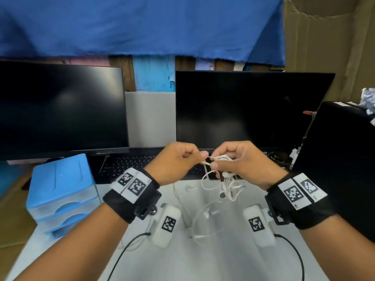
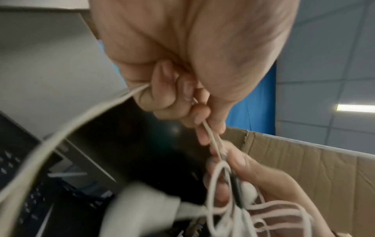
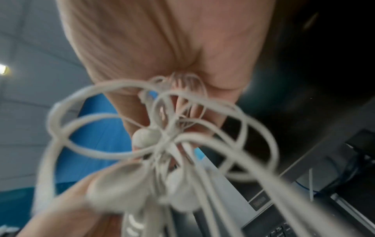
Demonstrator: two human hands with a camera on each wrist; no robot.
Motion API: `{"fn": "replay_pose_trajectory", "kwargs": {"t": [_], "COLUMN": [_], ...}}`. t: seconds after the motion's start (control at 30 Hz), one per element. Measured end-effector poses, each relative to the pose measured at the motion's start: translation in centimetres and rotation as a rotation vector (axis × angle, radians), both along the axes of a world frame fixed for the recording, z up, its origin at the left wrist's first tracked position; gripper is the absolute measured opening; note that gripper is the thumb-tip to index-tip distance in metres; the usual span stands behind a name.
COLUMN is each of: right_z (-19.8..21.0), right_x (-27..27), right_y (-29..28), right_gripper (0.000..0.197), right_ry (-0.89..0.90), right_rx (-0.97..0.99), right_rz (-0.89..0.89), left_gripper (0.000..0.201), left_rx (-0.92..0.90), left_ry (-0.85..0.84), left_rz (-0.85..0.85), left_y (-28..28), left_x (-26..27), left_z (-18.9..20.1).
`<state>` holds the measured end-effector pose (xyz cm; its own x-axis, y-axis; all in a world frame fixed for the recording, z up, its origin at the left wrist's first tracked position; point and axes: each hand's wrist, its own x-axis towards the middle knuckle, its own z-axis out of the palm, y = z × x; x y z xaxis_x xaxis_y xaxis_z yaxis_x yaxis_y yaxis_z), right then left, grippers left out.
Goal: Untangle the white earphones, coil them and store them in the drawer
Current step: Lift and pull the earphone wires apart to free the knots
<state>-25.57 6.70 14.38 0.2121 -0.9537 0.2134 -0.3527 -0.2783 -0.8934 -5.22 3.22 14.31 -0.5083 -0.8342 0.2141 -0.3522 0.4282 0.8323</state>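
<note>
The white earphones [image 1: 225, 184] hang as a tangled bunch of loops and earbuds above the white table [image 1: 213, 258]. My right hand [image 1: 233, 159] grips the knotted part [image 3: 162, 128], with loops and earbuds dangling below it. My left hand [image 1: 182, 159] pinches one strand [image 2: 211, 137] between thumb and forefinger, right beside the right hand. A long strand [image 2: 61, 136] runs down from the left fist to the table, where more cable and an earbud [image 1: 206, 214] lie. The blue drawer unit [image 1: 60, 191] stands at the table's left, its drawers closed.
Two dark monitors [image 1: 60, 110] [image 1: 247, 110] and a black keyboard [image 1: 129, 163] stand behind my hands. A black object [image 1: 341, 159] rises at the right. Cardboard [image 2: 304, 176] stands beyond. Black cables [image 1: 294, 252] trail from the wrist cameras.
</note>
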Motion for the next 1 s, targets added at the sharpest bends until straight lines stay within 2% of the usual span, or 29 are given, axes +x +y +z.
{"fn": "replay_pose_trajectory", "kwargs": {"t": [0.17,0.3,0.4,0.5,0.67,0.77,0.83,1.0], "right_z": [-0.4,-0.6,-0.6,-0.6,-1.0,-0.9,-0.6,-0.1], "right_x": [-0.6,0.0,0.5,0.5,1.0,0.8,0.5,0.1], "right_y": [0.3,0.3,0.3,0.5,0.8,0.6,0.5,0.5], "right_gripper": [0.014,0.017,0.019,0.015,0.008,0.009,0.009,0.013], "right_ry": [-0.054,0.000,0.005,0.010,0.052,0.023,-0.013,-0.189], "right_rx": [0.063,-0.003,-0.070,-0.138,-0.060,-0.098,-0.123,-0.090], "right_rz": [0.035,0.002,-0.065,-0.123,-0.099,-0.172,-0.201,-0.105], "left_gripper": [0.033,0.026,0.028,0.026,0.025,0.026,0.025,0.024], "left_rx": [-0.077,-0.101,-0.064,-0.043,0.086,0.101,0.143,0.165], "left_ry": [0.022,0.152,0.254,0.277,0.459,0.448,0.396,0.304], "left_rz": [0.046,0.094,0.159,0.192,0.204,0.251,0.208,0.172], "left_y": [0.0,0.0,-0.3,-0.6,-1.0,-1.1,-0.9,-0.3], "left_x": [0.9,0.2,0.0,0.1,-0.6,-0.3,-0.1,0.6], "left_z": [0.8,0.8,0.3,0.1,-0.2,-0.5,-0.6,-0.4]}}
